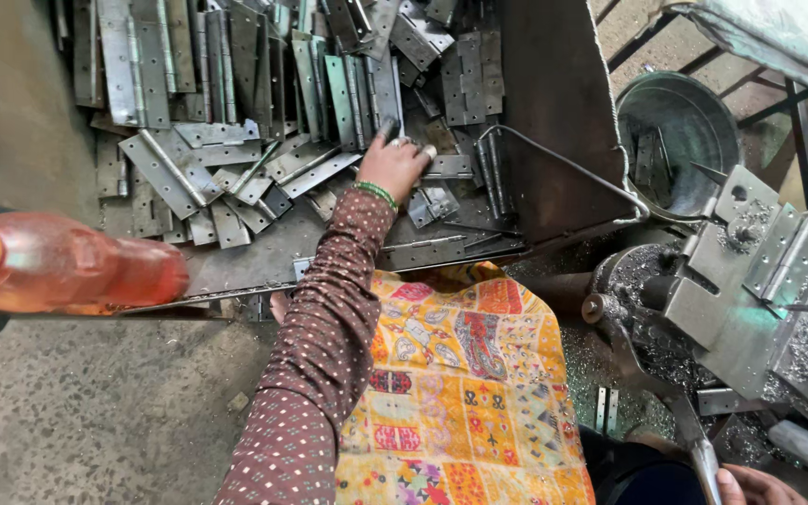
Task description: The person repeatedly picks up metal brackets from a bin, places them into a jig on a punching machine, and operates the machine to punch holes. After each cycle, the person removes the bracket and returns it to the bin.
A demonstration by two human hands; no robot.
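One left hand on piled steel hinges.

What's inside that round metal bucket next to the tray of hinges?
A few flat metal hinges lie against the inner left wall of the round metal bucket. The machine's steel fixture covers its lower right part, so what lies there cannot be seen.

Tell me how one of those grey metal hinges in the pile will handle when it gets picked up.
The left hand rests on the hinges. Being flat sheet metal, each leaf is probably stiff and heavy for its size. The knuckle joint suggests a hinge may swing open when lifted by one leaf. Lying overlapped in the tray, neighbours will likely slide and shift.
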